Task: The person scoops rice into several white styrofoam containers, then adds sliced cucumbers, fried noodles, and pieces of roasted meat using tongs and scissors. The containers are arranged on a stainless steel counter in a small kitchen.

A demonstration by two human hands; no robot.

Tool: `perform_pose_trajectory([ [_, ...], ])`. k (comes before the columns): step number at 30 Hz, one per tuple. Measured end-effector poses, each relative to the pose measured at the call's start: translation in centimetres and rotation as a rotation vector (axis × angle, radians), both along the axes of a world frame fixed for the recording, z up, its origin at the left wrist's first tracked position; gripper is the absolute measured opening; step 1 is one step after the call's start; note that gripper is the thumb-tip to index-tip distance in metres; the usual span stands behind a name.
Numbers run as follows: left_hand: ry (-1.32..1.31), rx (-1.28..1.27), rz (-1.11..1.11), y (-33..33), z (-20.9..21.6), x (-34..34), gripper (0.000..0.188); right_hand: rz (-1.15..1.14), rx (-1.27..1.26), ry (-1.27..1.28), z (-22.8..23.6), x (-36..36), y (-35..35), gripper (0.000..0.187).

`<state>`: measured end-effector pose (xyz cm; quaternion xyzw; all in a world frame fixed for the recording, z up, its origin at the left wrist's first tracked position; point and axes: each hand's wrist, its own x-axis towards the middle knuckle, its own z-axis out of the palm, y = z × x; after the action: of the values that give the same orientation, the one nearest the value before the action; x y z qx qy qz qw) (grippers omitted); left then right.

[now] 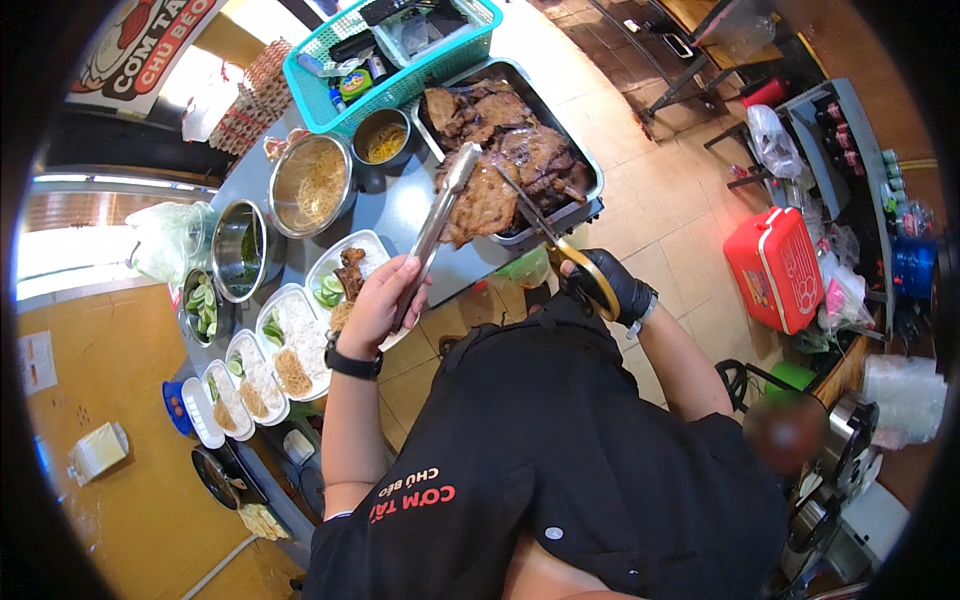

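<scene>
My bare left hand (378, 308) is closed round a pair of metal tongs (440, 218). Their far end grips a grilled meat slice (490, 203) at the near side of a metal tray (597, 180) heaped with browned meat (500, 120). In a black glove, my right hand (612, 285) holds scissors (562, 243) with gold-coloured handles. The scissor blades are spread at the slice's right edge. Left of the tongs, foam boxes (290, 335) of white rice, cucumber slices and shredded topping stand in a row; the nearest to the tray also has a dark piece of meat.
Metal bowls hold shredded food (312, 185), yellow strips (382, 137) and chopped greens (240, 250). Cucumber slices (203, 305) fill another bowl. A turquoise basket (400, 95) stands behind the tray. To the right, a red cooler (772, 270) sits on the tiled floor by a shelf.
</scene>
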<state>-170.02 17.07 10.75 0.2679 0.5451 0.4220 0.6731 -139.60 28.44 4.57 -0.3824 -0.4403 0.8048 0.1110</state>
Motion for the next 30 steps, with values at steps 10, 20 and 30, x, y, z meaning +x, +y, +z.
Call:
perform_pose_trajectory([
  [10,0.004,0.030,0.083,-1.0,-1.0,0.5,0.031,0.160,0.006,0.256,-1.1,1.0,-0.9,0.090],
  [20,0.147,0.084,0.047,-3.6,4.1,-0.1,0.032,0.188,0.133,0.213,1.1,0.6,0.0,0.034],
  [30,0.166,0.061,0.227,-9.4,5.1,0.1,0.031,0.354,0.127,0.116,3.2,-3.7,-2.2,0.032],
])
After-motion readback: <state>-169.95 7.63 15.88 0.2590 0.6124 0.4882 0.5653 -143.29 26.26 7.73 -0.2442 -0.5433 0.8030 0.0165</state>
